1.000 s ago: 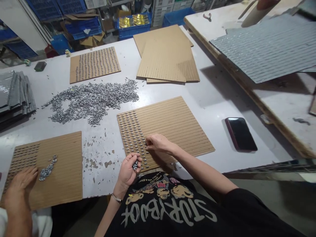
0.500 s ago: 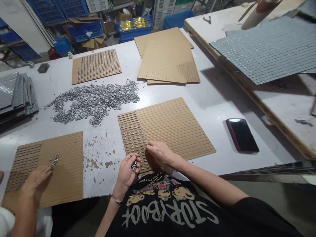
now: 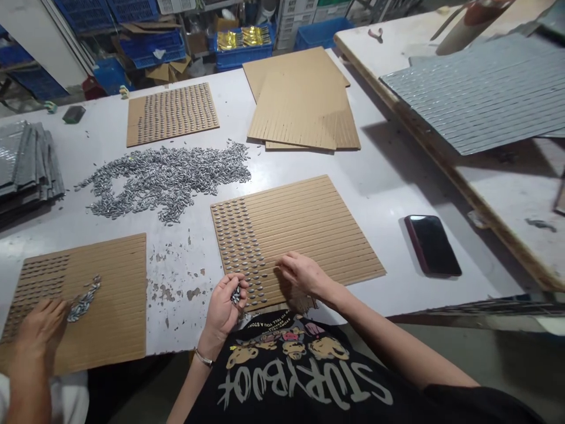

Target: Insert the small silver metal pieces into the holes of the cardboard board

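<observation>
A ridged cardboard board lies in front of me, its left side filled with rows of small silver oval pieces set in the grooves. Over the board's lower left corner, my left hand is closed around a clutch of the same silver pieces. My right hand hovers over the bare ridges just right of the filled rows. Its fingers are curled together, and whatever they may hold is hidden.
Beyond the board spreads a loose heap of silver pieces. A co-worker's hand works at another grooved board on the left. Cardboard sheets lie at the back; a phone rests to the right.
My right hand has shifted right, away from the filled rows. My left hand has moved slightly left. The co-worker's hand has drawn left, exposing more loose pieces on their board.
</observation>
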Tool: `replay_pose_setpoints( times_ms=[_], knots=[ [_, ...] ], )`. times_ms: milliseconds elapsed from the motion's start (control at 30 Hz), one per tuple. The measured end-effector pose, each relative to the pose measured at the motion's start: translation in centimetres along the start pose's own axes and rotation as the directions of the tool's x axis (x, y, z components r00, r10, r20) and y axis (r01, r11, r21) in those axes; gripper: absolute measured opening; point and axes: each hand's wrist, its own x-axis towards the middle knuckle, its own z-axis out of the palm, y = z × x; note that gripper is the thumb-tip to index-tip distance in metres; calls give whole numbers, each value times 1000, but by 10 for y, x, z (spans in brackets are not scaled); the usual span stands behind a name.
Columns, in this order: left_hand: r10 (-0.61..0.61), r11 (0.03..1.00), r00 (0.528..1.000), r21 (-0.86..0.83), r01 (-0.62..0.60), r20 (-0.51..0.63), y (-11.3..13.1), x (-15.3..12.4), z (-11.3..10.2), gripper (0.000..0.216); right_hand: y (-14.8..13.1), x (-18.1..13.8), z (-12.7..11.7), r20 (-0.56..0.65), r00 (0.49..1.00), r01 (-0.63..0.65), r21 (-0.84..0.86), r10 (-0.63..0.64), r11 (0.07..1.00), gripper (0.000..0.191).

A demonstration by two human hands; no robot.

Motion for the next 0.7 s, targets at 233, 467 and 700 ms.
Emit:
replay_pose_setpoints(
  times_ms=[233,467,700],
  knots=[
    [16,1000,1000,6,-16,8,3,2,3,27,-14,6,1,37,982,-184,403,185,896,18],
    [-4,1000,1000,2,4,3,-2,4,-2,29,-32,12,30,-152,970,-135,304,188,943,17],
    [-11,1000,1000,-8,11,13,1,5,-1,28,-33,14,43,-157,953,-235,161,260,959,15]
  ],
)
